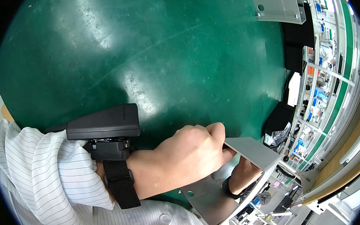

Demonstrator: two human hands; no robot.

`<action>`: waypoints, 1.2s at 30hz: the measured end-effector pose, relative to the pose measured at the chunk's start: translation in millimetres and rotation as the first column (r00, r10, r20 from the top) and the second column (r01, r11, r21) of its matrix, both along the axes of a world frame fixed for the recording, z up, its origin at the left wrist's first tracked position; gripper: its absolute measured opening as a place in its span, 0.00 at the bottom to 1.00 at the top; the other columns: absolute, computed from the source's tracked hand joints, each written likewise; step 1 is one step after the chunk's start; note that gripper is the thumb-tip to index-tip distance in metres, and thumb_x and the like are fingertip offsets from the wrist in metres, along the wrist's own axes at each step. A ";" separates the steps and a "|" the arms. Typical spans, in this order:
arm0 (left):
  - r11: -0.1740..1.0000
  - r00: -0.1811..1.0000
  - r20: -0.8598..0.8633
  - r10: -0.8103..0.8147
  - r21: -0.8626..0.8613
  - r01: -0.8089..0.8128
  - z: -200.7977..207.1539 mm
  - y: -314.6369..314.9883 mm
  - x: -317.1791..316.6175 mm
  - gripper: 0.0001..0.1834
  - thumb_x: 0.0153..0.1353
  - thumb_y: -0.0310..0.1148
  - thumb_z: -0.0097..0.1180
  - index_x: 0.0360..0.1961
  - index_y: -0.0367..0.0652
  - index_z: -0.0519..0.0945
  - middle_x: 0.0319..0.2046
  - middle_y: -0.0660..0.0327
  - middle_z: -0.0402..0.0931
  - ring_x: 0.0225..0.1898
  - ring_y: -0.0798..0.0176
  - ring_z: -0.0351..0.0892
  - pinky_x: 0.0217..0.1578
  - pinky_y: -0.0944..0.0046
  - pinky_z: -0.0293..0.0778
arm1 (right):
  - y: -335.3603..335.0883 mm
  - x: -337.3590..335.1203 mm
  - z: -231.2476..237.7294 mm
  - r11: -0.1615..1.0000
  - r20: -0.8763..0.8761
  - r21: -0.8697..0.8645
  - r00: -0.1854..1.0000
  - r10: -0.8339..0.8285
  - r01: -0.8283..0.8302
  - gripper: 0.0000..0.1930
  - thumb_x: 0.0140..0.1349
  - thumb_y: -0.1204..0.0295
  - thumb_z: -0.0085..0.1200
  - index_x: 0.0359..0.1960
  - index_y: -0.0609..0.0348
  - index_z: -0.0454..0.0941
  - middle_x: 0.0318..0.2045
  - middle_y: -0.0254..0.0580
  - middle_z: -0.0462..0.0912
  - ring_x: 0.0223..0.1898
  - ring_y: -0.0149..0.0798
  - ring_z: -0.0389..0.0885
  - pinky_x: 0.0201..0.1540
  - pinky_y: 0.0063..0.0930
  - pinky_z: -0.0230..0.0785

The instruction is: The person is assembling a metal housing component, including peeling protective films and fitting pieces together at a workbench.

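A bent grey metal cover [251,151] with a round hole in its lower panel is held up at the table's near right edge. My left hand [194,149] is closed at the cover's left edge, its knuckles up and its fingertips mostly hidden. Inside the bend of the cover is my right hand [244,176], seen through the gap between the panels. The upper panel hides its fingertips, so how they are bent does not show. A black strap [121,184] and a black boxy device [105,123] are on my left forearm; a dark band circles my right wrist.
The green table [150,59] spreads out ahead, scuffed and shiny. At its far right lies another grey metal panel [277,8] with a round hole. Black objects [279,118] and a clear plastic bag [280,135] line the right edge. Beyond stand shelves [321,90] and a fan [264,197].
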State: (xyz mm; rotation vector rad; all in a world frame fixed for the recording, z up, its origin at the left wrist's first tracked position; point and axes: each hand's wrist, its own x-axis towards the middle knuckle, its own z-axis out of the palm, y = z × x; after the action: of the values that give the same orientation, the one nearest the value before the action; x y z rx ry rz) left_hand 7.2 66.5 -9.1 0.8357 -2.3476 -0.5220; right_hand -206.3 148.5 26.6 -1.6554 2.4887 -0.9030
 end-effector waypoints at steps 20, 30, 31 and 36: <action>0.998 1.000 -0.016 -0.011 -0.061 0.010 -6.4 5.5 0.4 0.22 0.55 0.37 0.55 0.54 0.57 0.83 0.20 0.64 0.61 0.14 0.73 0.64 0.12 0.73 0.60 | 5.4 -31.8 32.9 0.978 -0.067 0.063 0.977 0.202 -0.198 0.10 0.64 0.73 0.61 0.43 0.65 0.79 0.31 0.40 0.82 0.33 0.32 0.79 0.40 0.26 0.71; 0.992 0.992 -0.038 -0.124 -0.036 0.122 -7.7 -7.0 7.8 0.24 0.55 0.35 0.54 0.56 0.56 0.81 0.22 0.63 0.63 0.14 0.73 0.66 0.13 0.73 0.62 | 19.7 -34.6 8.9 0.986 0.174 -0.002 0.971 0.167 -0.169 0.08 0.73 0.71 0.50 0.43 0.63 0.77 0.32 0.38 0.79 0.34 0.30 0.74 0.41 0.24 0.67; 0.991 0.991 -0.043 -0.128 -0.029 0.127 -6.9 -7.3 10.0 0.24 0.55 0.35 0.54 0.56 0.56 0.80 0.22 0.63 0.63 0.14 0.73 0.66 0.13 0.72 0.62 | 22.1 -38.8 5.6 0.986 0.175 -0.002 0.970 0.167 -0.169 0.08 0.73 0.71 0.50 0.43 0.63 0.77 0.32 0.38 0.79 0.34 0.30 0.74 0.41 0.24 0.67; 0.989 0.988 -0.046 -0.145 -0.002 0.145 -7.6 -6.8 12.5 0.23 0.55 0.35 0.54 0.55 0.57 0.81 0.23 0.62 0.63 0.14 0.72 0.67 0.13 0.72 0.65 | 15.7 -31.8 8.4 0.990 0.313 0.057 0.944 0.104 -0.128 0.08 0.72 0.72 0.50 0.44 0.65 0.77 0.33 0.39 0.81 0.35 0.30 0.75 0.42 0.24 0.68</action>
State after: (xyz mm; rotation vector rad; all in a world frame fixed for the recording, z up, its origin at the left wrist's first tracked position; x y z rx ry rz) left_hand 19.8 59.6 -16.7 0.6490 -2.3774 -0.5962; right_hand -238.1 164.3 34.9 -1.4860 2.1673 -0.9563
